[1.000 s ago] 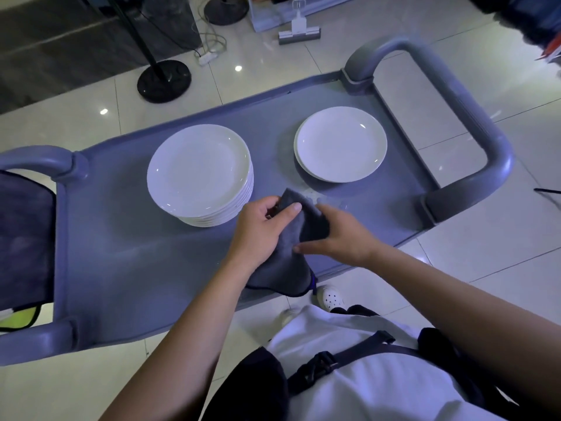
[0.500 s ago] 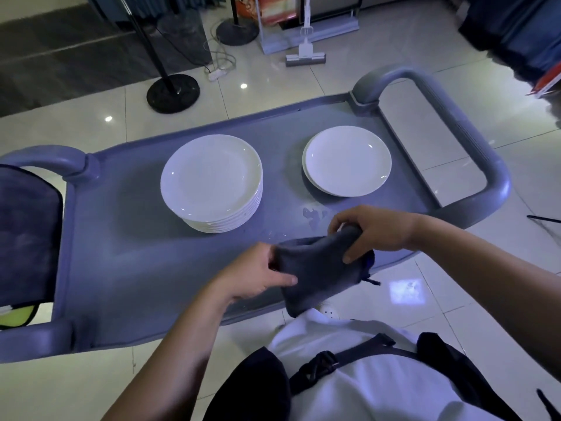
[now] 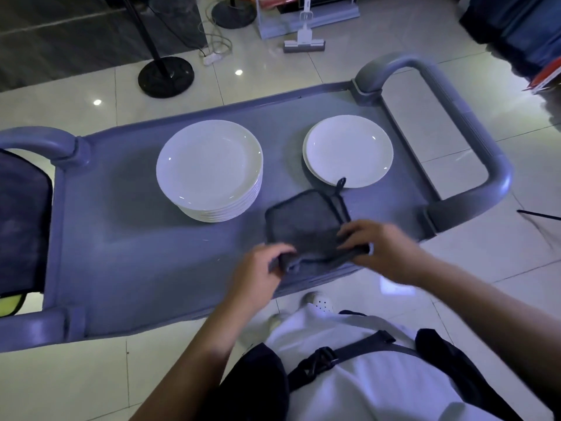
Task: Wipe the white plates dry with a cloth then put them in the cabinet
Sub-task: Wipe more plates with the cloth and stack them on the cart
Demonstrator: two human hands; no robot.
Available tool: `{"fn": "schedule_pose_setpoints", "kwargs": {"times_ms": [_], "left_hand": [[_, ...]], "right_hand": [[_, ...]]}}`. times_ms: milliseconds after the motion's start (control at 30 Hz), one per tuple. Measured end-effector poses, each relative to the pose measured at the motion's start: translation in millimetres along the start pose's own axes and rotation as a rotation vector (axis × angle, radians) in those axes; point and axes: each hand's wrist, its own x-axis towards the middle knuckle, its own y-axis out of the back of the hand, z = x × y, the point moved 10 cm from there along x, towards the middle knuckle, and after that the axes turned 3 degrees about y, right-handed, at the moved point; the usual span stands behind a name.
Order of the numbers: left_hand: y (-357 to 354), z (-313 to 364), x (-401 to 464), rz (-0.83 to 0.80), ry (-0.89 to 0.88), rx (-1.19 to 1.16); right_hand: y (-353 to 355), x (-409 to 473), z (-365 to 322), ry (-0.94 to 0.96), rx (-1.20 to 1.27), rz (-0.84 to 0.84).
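Observation:
A tall stack of white plates [image 3: 209, 165] stands on the grey cart top [image 3: 127, 232], left of centre. A low stack of white plates [image 3: 349, 150] sits to its right. A dark grey cloth [image 3: 303, 226] lies spread on the cart in front of the low stack, its hanging loop resting on that stack's near rim. My left hand [image 3: 258, 275] grips the cloth's near left corner. My right hand [image 3: 382, 250] pinches its near right edge. Both hands are at the cart's near edge.
The cart has a looped handle [image 3: 473, 141] on the right and another [image 3: 39, 144] on the left. A dark fabric panel [image 3: 21, 226] hangs at the left end. On the tiled floor beyond stand a round black stand base [image 3: 165, 75] and a white mop [image 3: 305, 41].
The cloth was bunched between both hands; now it lies opened out flat on the cart. My hands have moved apart along its near edge.

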Motion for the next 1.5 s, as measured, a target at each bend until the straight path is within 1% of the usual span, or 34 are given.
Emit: {"fn": "schedule_pose_setpoints", "kwargs": {"times_ms": [33,67,133,167,267,333,367,433,467,500,533,567,600,633,667,700,733,767,800,867,933,967,1000,1033,1067,1100,1167,1200,1233,1267,1300,1333,1433,1500], "left_hand": [[-17.2,-19.1,-6.3,-0.063,0.037,0.046],[-32.1,-31.2,-13.9,-0.115,0.037,0.059],[-43.2,-40.2,-24.8,-0.145,0.03,0.033],[-40.7,-42.6,-29.6,-0.134,0.057,-0.008],[-25.7,-51.5,-33.7,-0.078,0.217,-0.196],[-14.0,-56.9,-20.9,0.023,0.252,-0.185],[-10.7,-62.3,-9.9,0.063,0.275,-0.175],[-9.2,-68.4,13.1,0.105,0.36,-0.201],[-8.7,-69.3,22.6,0.13,0.396,-0.211],[-6.2,-70.0,29.3,0.165,0.414,-0.174],[-0.1,-64.4,32.4,0.22,0.405,-0.085],[6.0,-53.8,32.7,0.283,0.34,0.0],[12.2,-35.0,30.4,0.354,0.209,0.066],[10.5,-16.1,27.2,0.379,0.044,0.133],[-3.1,-1.3,24.7,0.325,-0.102,0.234],[-24.4,-0.4,23.3,0.225,-0.185,0.353],[-46.0,-9.7,22.4,0.097,-0.173,0.48],[-62.8,-26.0,21.9,-0.021,-0.103,0.584],[-71.5,-41.7,21.1,-0.092,-0.029,0.648],[-77.9,-60.4,20.3,-0.149,0.048,0.675],[-78.0,-64.5,22.4,-0.192,0.064,0.657],[-76.0,-64.0,24.6,-0.219,0.076,0.609],[-71.9,-62.4,26.2,-0.237,0.1,0.514],[-61.8,-59.5,27.3,-0.211,0.133,0.348],[-42.7,-54.1,28.3,-0.116,0.175,0.129],[-15.9,-49.3,27.5,0.04,0.221,-0.086],[46.8,-53.3,14.7,0.424,0.314,-0.413],[75.4,-60.4,5.3,0.602,0.359,-0.545],[101.0,-67.5,-2.9,0.746,0.405,-0.641],[121.6,-75.4,-7.6,0.845,0.458,-0.69],[138.0,-83.3,-7.9,0.892,0.509,-0.704],[148.5,-90.7,-3.5,0.891,0.559,-0.698],[153.9,-101.4,20.0,0.776,0.651,-0.673],[155.2,-101.9,28.8,0.77,0.654,-0.645]], "right_hand": [[-24.7,-6.9,12.9,-0.051,-0.008,-0.055],[-43.6,-14.1,21.9,-0.098,-0.029,-0.101],[-59.5,-21.9,31.8,-0.151,-0.065,-0.128],[-58.0,-22.0,32.5,-0.161,-0.045,-0.11],[-43.2,-9.3,27.9,-0.179,0.095,-0.088],[-35.0,9.2,30.4,-0.203,0.151,-0.09],[-31.7,20.6,33.7,-0.215,0.168,-0.062],[-28.6,42.4,45.9,-0.258,0.145,0.014],[-29.2,51.1,52.1,-0.289,0.092,0.04],[-30.4,57.2,57.3,-0.313,0.018,0.062],[-30.8,61.2,56.1,-0.307,-0.059,0.097],[-32.2,62.4,49.1,-0.267,-0.123,0.145],[-36.7,60.7,38.1,-0.204,-0.176,0.186],[-45.9,57.0,27.2,-0.126,-0.232,0.21],[-59.7,51.3,20.6,-0.065,-0.297,0.202],[-77.0,46.0,19.7,-0.038,-0.359,0.149],[-94.3,40.3,25.1,-0.046,-0.408,0.071],[-105.7,35.0,33.6,-0.066,-0.448,0.019],[-112.3,32.9,42.8,-0.084,-0.47,-0.013],[-117.0,32.5,53.8,-0.113,-0.485,-0.053],[-117.0,35.9,54.4,-0.123,-0.473,-0.069],[-116.2,38.5,51.9,-0.123,-0.466,-0.08],[-114.5,40.7,49.4,-0.126,-0.464,-0.097],[-110.9,44.9,47.6,-0.132,-0.46,-0.117],[-106.2,52.0,47.9,-0.155,-0.447,-0.149],[-100.1,60.3,48.3,-0.186,-0.432,-0.189],[-88.8,78.5,45.7,-0.216,-0.427,-0.248],[-85.0,86.6,44.4,-0.213,-0.426,-0.271],[-83.1,93.9,42.6,-0.204,-0.418,-0.299],[-83.7,100.7,42.8,-0.207,-0.401,-0.334],[-85.1,106.3,42.1,-0.212,-0.385,-0.372],[-86.9,110.4,41.7,-0.228,-0.374,-0.411],[-90.0,117.0,39.0,-0.293,-0.373,-0.506],[-91.4,118.8,33.9,-0.3,-0.432,-0.551]]}}
